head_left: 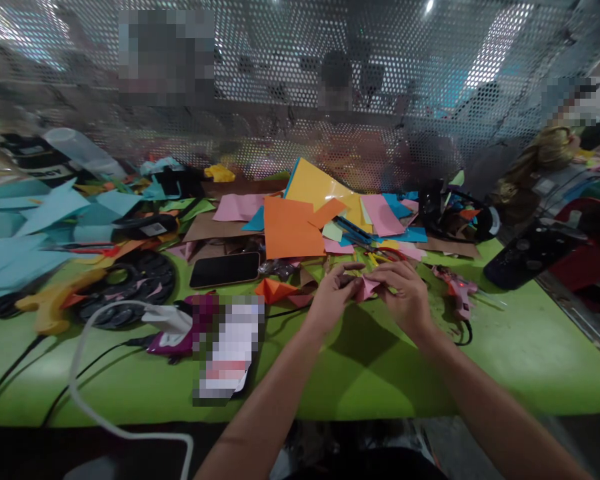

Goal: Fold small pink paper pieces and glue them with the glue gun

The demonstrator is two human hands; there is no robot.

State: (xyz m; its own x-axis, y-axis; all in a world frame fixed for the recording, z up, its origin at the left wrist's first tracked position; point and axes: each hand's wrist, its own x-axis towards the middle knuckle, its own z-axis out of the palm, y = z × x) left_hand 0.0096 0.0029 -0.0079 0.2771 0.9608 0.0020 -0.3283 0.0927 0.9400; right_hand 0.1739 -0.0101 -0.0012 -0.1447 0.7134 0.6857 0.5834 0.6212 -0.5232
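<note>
Between my two hands is a small folded piece of pink paper [366, 289], held just above the green table [380, 393]. My left hand [334, 293] pinches its left side, and my right hand [404, 293] has its fingertips closed on the right side. The fingers cover part of the paper. Behind my hands lie scissors with red and yellow handles [387, 255]. An orange folded paper shape [276, 291] rests to the left of my left hand. A pink glue gun [461, 293] lies to the right of my right hand.
A dark phone [225, 270], a lit phone [233, 347] and a purple power strip [180, 337] with a white cable lie at left, near a yellow glue gun [55, 303]. Coloured sheets, including an orange one [294, 229], pile up behind. A dark bottle [530, 253] lies at right.
</note>
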